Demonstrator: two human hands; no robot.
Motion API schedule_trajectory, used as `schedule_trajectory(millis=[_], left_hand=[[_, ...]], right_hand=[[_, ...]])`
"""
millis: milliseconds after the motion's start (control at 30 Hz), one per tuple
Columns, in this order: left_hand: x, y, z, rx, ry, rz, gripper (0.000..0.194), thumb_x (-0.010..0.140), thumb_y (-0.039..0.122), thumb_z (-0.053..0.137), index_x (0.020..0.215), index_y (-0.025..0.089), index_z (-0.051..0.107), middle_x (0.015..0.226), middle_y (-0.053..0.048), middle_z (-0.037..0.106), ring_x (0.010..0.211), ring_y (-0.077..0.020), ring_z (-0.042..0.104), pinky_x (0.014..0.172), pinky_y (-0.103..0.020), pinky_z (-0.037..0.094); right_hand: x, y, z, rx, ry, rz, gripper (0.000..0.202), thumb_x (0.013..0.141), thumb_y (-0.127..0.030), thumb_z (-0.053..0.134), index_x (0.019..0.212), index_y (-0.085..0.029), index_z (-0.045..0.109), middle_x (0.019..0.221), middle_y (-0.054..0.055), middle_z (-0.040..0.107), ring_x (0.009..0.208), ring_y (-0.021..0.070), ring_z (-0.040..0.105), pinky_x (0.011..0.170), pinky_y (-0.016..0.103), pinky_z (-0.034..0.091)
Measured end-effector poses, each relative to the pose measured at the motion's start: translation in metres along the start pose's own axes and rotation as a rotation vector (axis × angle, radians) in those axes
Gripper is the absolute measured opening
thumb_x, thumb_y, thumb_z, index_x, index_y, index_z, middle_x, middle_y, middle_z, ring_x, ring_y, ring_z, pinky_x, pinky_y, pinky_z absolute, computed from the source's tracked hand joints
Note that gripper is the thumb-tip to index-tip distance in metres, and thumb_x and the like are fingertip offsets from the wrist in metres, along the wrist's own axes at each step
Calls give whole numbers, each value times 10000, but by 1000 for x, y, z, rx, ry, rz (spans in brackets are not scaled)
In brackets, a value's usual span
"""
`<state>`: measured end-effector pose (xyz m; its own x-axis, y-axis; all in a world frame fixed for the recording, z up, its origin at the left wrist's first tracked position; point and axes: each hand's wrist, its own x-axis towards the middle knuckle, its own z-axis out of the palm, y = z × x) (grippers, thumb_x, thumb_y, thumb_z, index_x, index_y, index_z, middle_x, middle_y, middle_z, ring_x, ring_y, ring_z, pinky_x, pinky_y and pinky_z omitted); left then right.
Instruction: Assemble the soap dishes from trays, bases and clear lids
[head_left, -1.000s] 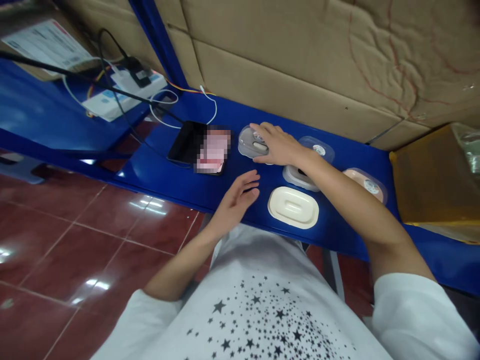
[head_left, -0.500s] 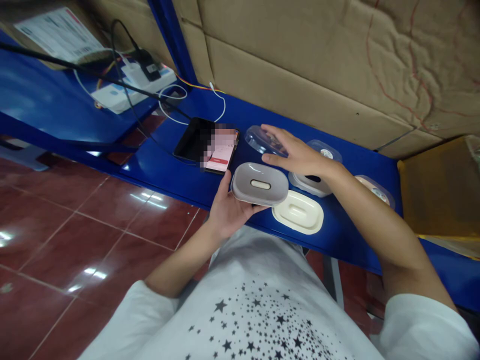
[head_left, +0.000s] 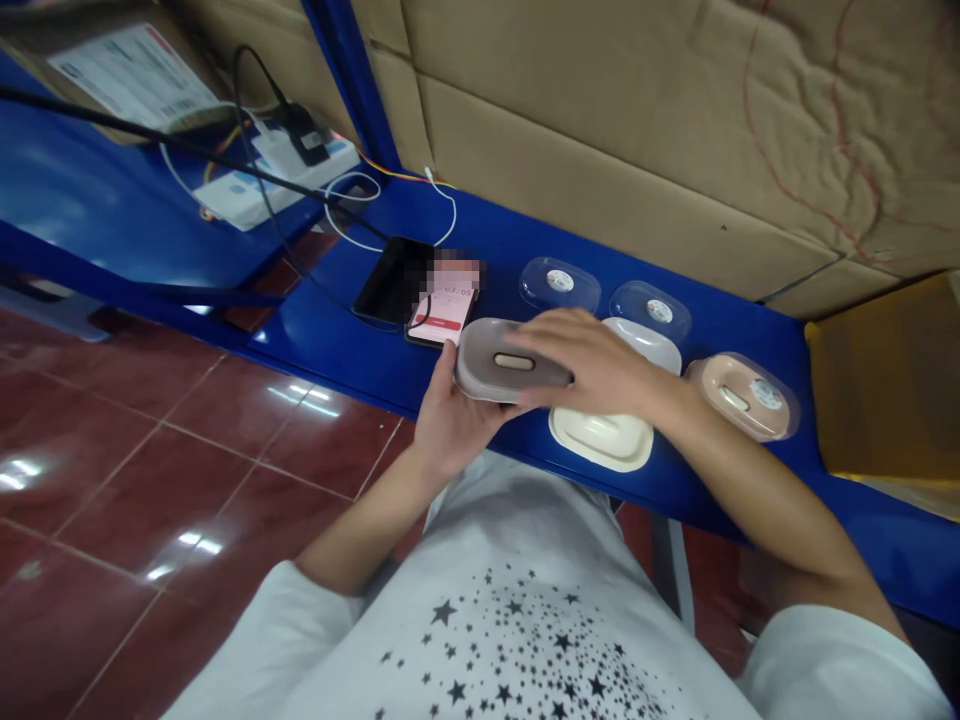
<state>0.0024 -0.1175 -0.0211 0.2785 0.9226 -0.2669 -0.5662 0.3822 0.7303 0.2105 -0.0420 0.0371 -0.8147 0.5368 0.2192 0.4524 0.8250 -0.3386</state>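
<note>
My left hand (head_left: 455,425) is wrapped round the left and lower side of a grey oval container (head_left: 487,368) with a pale oval piece in its middle. Over the container's right end lies my right hand (head_left: 581,365), slightly blurred; what its fingers grip, if anything, cannot be made out. A cream oval lid (head_left: 604,445) rests on the blue shelf just below my right hand. Behind the hands are two clear lids with round labels, one at the left (head_left: 541,285) and one at the right (head_left: 675,318). A white container (head_left: 652,345) is partly hidden by my right hand.
A phone (head_left: 442,315) leans by a black tray (head_left: 386,280) on the blue shelf (head_left: 499,220). At the right are a peach container (head_left: 742,400) under a clear lid and a taped box (head_left: 885,380). A power strip (head_left: 240,205) with cables sits at the left.
My right hand has let go of the clear lid, now lying on the shelf, and has come down onto the grey container. My left hand still holds that container.
</note>
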Motion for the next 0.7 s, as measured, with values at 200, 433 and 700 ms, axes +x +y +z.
schedule_trajectory(millis=[200,433,700], left_hand=[[-2,-5,-2,50,2,58,705,1034,810,396,1561,363,537,1703,-36,529,1556,-355,511,1068,-530,619],[3,-9,-7,33,5,68,745,1005,841,442,1478,304,650,1525,-80,691,1470,-348,598,1089,-505,608],[-8,-3,-24,282,204,137,617,977,567,709,1529,325,578,1453,-61,719,1342,-292,686,1075,-432,612]], right_hand=[[-17,-24,20,-7,-7,-8,526,1102,-475,582,1537,-179,608,1483,169,699,1404,317,635,1135,518,551],[-10,-15,10,116,-32,10,447,1136,-379,516,1546,-232,618,1491,123,716,1372,302,665,1124,502,532],[-13,-4,4,192,158,86,426,1135,-394,499,1510,-248,637,1374,77,780,1175,262,729,1012,432,537]])
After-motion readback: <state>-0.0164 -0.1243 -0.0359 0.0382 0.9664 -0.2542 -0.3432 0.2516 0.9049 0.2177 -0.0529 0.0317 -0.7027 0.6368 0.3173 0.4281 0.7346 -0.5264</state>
